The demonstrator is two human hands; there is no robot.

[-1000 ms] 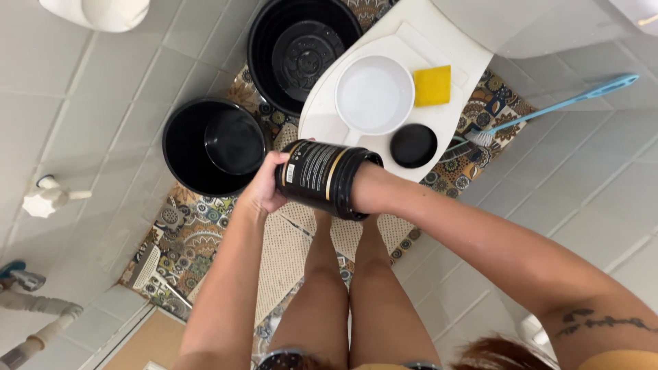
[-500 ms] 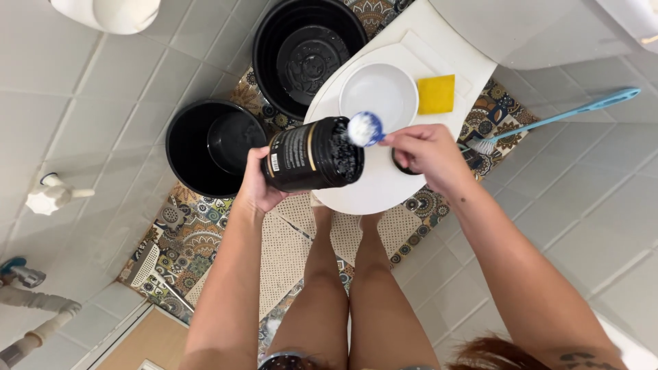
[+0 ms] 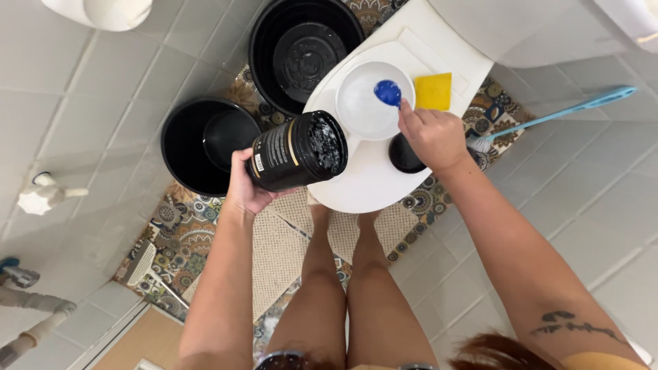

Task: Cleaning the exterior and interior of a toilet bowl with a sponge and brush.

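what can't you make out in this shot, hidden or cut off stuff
Head view:
- Black lid: partly covered by the right hand.
- Blue scoop: handle hidden in the fingers; contents unclear.
- Black jar: back hidden by the left hand.
- Brush: bristles behind the right wrist.

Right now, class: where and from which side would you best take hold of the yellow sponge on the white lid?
Probably pinch the yellow sponge across its two straight side edges, coming from above. It lies flat on the white lid, its far side clear; the right hand and white bowl crowd the near-left.
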